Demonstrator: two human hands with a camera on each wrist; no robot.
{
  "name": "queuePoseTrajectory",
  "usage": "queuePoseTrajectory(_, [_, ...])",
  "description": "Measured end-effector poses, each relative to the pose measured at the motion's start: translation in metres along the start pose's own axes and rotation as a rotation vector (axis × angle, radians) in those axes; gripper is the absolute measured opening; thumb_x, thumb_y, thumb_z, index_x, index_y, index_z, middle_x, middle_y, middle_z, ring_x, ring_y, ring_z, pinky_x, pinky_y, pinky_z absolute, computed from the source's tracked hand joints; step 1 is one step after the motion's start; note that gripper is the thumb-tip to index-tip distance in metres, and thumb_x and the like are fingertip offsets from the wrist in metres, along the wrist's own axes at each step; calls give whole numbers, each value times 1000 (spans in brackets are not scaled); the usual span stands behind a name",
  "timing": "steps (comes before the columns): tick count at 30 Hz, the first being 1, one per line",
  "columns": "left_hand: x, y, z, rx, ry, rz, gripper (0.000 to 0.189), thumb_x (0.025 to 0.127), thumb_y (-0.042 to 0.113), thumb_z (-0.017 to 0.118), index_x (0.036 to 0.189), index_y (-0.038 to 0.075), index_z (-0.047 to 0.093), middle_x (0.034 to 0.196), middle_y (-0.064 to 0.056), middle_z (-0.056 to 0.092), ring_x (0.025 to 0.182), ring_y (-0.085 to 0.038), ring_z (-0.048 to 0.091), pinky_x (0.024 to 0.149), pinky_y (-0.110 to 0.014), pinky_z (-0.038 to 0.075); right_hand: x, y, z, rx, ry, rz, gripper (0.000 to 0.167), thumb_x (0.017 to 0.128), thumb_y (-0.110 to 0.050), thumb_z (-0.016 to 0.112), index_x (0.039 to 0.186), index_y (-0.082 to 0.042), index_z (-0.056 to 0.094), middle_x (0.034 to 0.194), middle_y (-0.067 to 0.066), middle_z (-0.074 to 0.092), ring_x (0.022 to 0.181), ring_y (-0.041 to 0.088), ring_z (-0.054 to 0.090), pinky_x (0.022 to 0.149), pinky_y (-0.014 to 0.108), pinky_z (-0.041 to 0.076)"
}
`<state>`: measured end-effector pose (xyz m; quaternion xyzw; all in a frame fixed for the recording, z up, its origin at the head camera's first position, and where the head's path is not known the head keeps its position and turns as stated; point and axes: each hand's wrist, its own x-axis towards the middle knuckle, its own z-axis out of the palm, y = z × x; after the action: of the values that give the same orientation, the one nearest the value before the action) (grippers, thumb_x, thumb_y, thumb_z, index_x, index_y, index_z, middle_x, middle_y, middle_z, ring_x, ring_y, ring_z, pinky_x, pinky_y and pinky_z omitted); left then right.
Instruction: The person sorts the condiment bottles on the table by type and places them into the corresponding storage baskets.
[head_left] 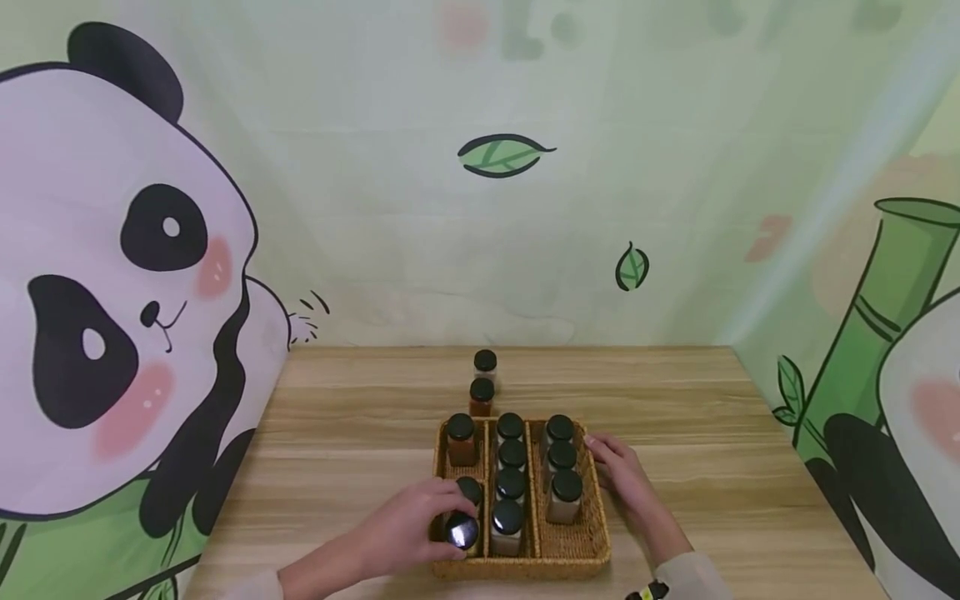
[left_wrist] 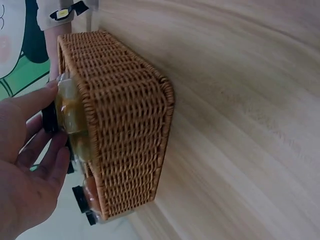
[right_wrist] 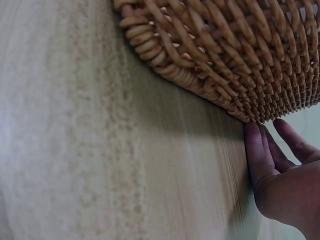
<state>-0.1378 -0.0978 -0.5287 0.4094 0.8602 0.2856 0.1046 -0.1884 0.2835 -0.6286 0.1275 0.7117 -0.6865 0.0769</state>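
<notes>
My left hand [head_left: 405,523] pinches the black lid of a spice jar [head_left: 461,530] between thumb and fingers, at the front of the wicker basket's [head_left: 525,570] left compartment. The left wrist view shows yellowish contents in this glass jar [left_wrist: 70,107], its body overlapping the basket's rim. Right behind it is another black-lidded jar [head_left: 469,490], partly covered by my fingers. A jar with reddish-brown contents [head_left: 461,442] stands at that compartment's back. Against the basket's right side, my right hand [head_left: 626,479] rests with extended fingers [right_wrist: 256,150] touching the wicker near the tabletop.
Several black-lidded jars [head_left: 510,483] line the middle compartment, and three jars [head_left: 564,487] stand in the right one. Behind the basket, a reddish jar [head_left: 482,398] and a pale jar [head_left: 485,363] stand on the wooden table [head_left: 360,433]. A panda-printed backdrop [head_left: 375,208] rises behind.
</notes>
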Motion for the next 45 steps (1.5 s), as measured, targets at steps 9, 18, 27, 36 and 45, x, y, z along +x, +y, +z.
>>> queuePoseTrajectory(9, [-3,-2,13,110,71,74,40,86,32,91,121,17,78,111,12,65,104,-3,62,90,-23,58,-3,-3,2,10,6,-8,56,106,-44,65,139,1,61,128,12,66,116,24,63,88,37,62])
queuePoseTrajectory(18, [-2,1,15,342,109,212,43,85,37,92,117,14,77,110,8,59,98,-5,60,83,-20,57,-3,-2,2,0,-3,2,59,104,-48,66,138,0,61,132,15,65,119,25,63,90,37,62])
queuePoseTrajectory(27, [11,0,2,328,117,273,51,86,49,87,120,12,76,114,4,60,96,-11,51,79,-22,52,-4,-2,2,6,7,-5,55,105,-45,65,135,1,63,129,15,65,115,24,63,87,37,63])
queuePoseTrajectory(36, [50,-10,-25,68,173,59,45,91,42,85,126,15,75,116,3,65,105,-12,62,88,-28,58,-1,-1,4,31,-2,-16,51,105,-40,66,133,2,63,124,13,66,110,22,64,85,38,63])
queuePoseTrajectory(45, [94,-44,-36,-32,310,-14,55,90,30,88,135,7,68,129,-6,65,123,-30,64,102,-47,57,0,0,2,25,16,-23,53,104,-41,67,134,2,63,123,14,66,109,22,64,85,38,63])
